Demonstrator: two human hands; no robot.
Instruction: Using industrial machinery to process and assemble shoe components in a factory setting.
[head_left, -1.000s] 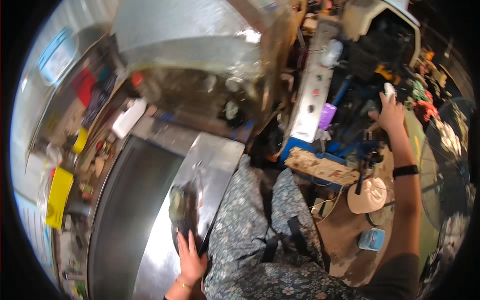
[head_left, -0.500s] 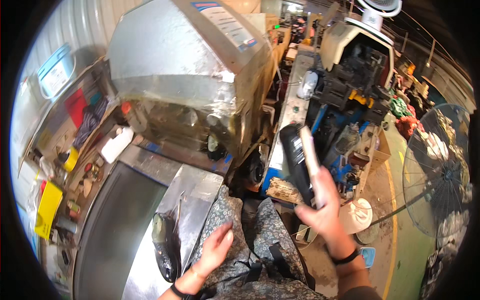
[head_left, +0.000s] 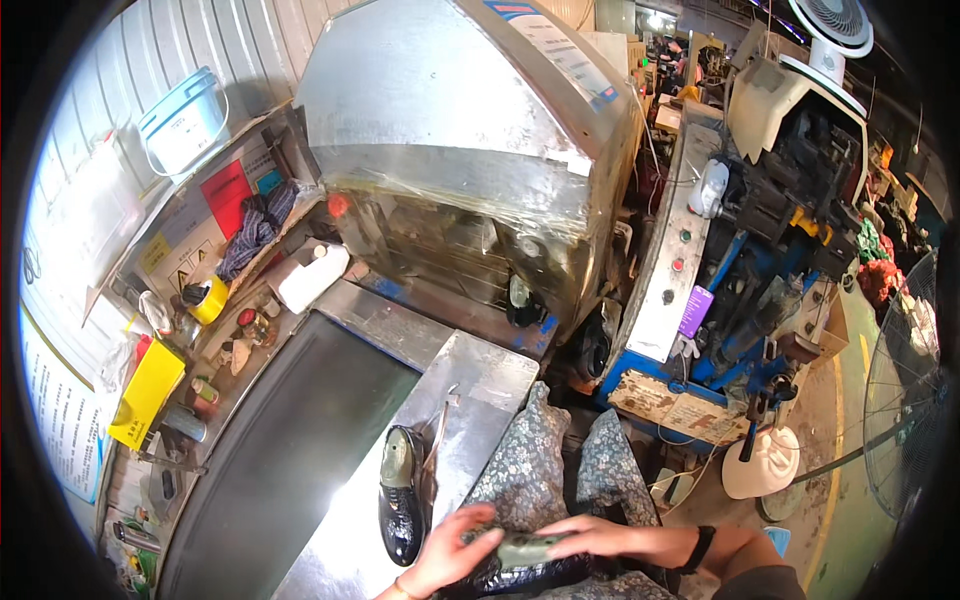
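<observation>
Low over my lap, a glossy black shoe [head_left: 520, 575] is held between my two hands, with a greenish shoe last [head_left: 524, 548] showing at its opening. My left hand [head_left: 458, 552] grips it on the left side, fingers curled. From the right, my right hand [head_left: 600, 538] closes on it with the fingers at the last. A second black shoe [head_left: 402, 500], also with a greenish last inside, lies on the metal table to my left. Beside that shoe is a thin, long-handled tool [head_left: 438, 430], its kind unclear.
A dark conveyor belt [head_left: 290, 440] runs along my left, below a metal hood [head_left: 440, 120]. A blue-framed machine [head_left: 660, 375] stands ahead right. A white jug [head_left: 765, 460] and a large fan [head_left: 905, 400] are at right. A cluttered shelf [head_left: 225, 345] lines the left wall.
My right hand has brought the shoe down from ahead right to my lap. My left hand, empty before, now grips it too. The view has turned left.
</observation>
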